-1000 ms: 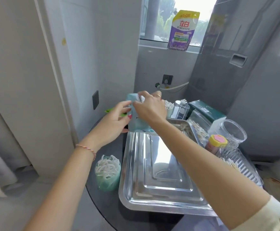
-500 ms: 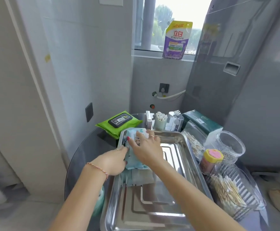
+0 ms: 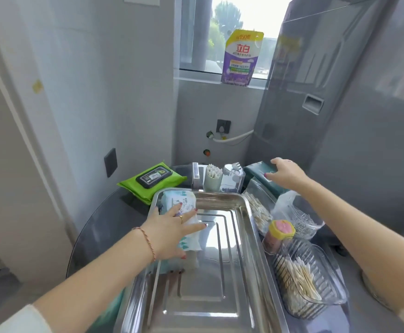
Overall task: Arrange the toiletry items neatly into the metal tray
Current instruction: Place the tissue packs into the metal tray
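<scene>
The pale blue wipes pack (image 3: pixel 180 213) lies flat in the upper left corner of the metal tray (image 3: pixel 249 227), and your left hand (image 3: pixel 169 233) is spread open on top of it, fingers splayed, pressing rather than gripping. That pack looks soft and light, a film pouch that will dent and slide on the polished steel, so steady it with a flat palm along its long sides and nudge it square to the tray wall.

Up at centre right of the frame, your right hand (image 3: pixel 284 175) is open, fingers reaching over the dark green tissue pack (image 3: pixel 256 169) and touching its top; it has no closed hold yet. That one also looks soft-wrapped and light, probably squashy in the middle, so take it across its narrow width, thumb one side, fingers the other.

Just behind the tray's far rim stand a cup of cotton swabs (image 3: pixel 213 177) and a clear bottle (image 3: pixel 232 179), both upright and likely easy to topple. Left of them lies the green wipes pack (image 3: pixel 151 182). Along the right edge of the tray on the bench sit a bag of swabs (image 3: pixel 258 210), a yellow-lidded jar (image 3: pixel 280 234) and a clear ribbed box of swabs (image 3: pixel 309 277), rigid but brittle-looking.
</scene>
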